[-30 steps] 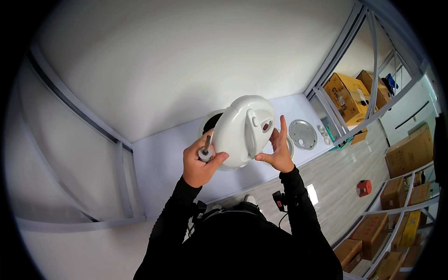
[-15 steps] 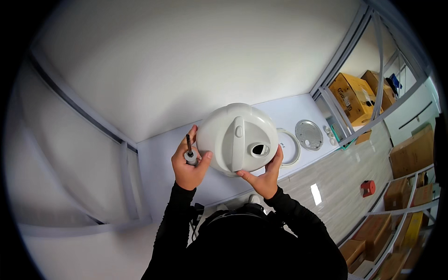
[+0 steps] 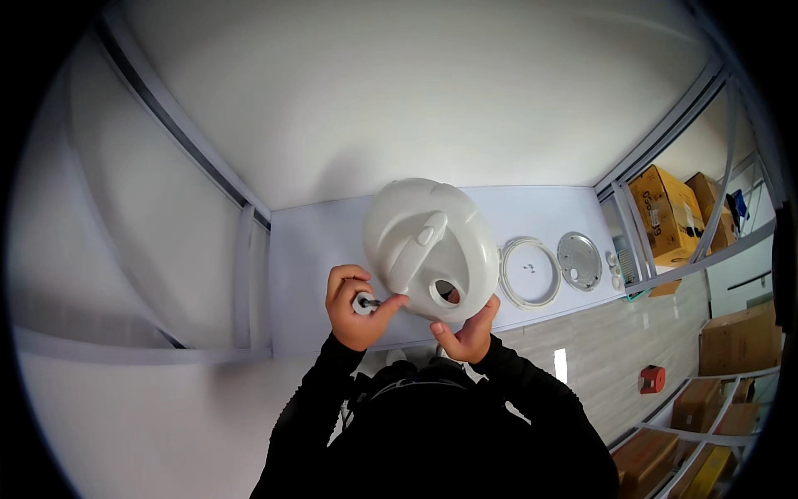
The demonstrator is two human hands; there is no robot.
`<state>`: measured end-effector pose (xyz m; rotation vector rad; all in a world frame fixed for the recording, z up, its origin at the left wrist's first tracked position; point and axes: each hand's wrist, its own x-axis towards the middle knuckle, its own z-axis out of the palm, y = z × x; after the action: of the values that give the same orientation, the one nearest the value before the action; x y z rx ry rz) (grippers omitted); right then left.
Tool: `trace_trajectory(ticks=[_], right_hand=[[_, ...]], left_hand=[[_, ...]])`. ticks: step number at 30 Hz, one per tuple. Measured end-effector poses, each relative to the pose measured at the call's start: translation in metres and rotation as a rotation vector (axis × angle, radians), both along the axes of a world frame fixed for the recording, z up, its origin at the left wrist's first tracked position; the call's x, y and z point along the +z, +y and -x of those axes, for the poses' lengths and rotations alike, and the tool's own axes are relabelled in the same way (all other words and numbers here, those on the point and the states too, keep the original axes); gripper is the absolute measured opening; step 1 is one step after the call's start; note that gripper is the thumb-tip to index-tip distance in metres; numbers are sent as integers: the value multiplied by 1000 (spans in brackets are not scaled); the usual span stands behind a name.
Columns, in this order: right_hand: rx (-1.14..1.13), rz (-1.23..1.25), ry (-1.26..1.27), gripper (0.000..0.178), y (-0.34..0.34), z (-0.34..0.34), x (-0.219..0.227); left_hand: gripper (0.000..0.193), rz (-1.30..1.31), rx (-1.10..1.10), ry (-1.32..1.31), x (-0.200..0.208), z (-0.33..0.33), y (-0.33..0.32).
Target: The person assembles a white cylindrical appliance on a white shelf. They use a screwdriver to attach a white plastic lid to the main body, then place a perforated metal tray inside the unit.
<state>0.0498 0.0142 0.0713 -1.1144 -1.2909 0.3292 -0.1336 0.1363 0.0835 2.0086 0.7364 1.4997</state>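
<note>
A white domed cooker lid (image 3: 470,229) is raised above the white table, tilted, with a ridge-like handle (image 3: 416,256) across its top and an oval opening near its lower edge. A fingertip shows through that opening. My right hand (image 3: 470,334) grips the lid's lower right edge, thumb on the near side and some fingers hidden behind. My left hand (image 3: 352,323) is closed around a screwdriver (image 3: 363,303) with a pale grey grip, and its thumb tip touches the lid's lower left edge.
On the white table (image 3: 312,249), a white ring (image 3: 504,281) surrounds several tiny screws (image 3: 529,269). Right of it lie a perforated metal disc (image 3: 579,259) and small white round parts (image 3: 614,268). Cardboard boxes (image 3: 665,214) stand beyond the frame; a red stool (image 3: 652,380) is on the floor.
The lid has turned clockwise and tilted. My left hand has slid down to its lower edge, and the screwdriver's shaft now points toward the lid instead of upward. The view has shifted.
</note>
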Motion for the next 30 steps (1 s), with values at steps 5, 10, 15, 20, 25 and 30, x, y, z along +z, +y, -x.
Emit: trace_trajectory(ticks=[5, 10, 15, 20, 25, 30], right_hand=[[195, 140, -224, 50, 3, -7, 31], [370, 219, -369, 35, 12, -4, 45], [433, 197, -415, 30, 18, -6, 54], [469, 220, -392, 34, 25, -10, 60], [578, 224, -601, 39, 31, -25, 72], [527, 165, -747, 44, 41, -71, 60]], left_hand=[[37, 173, 77, -151, -8, -4, -13], [34, 374, 199, -227, -2, -3, -30], [76, 351, 93, -149, 6, 9, -43], [115, 523, -10, -26, 21, 5, -61], [118, 349, 52, -124, 0, -5, -56], [119, 428, 53, -101, 15, -15, -66]])
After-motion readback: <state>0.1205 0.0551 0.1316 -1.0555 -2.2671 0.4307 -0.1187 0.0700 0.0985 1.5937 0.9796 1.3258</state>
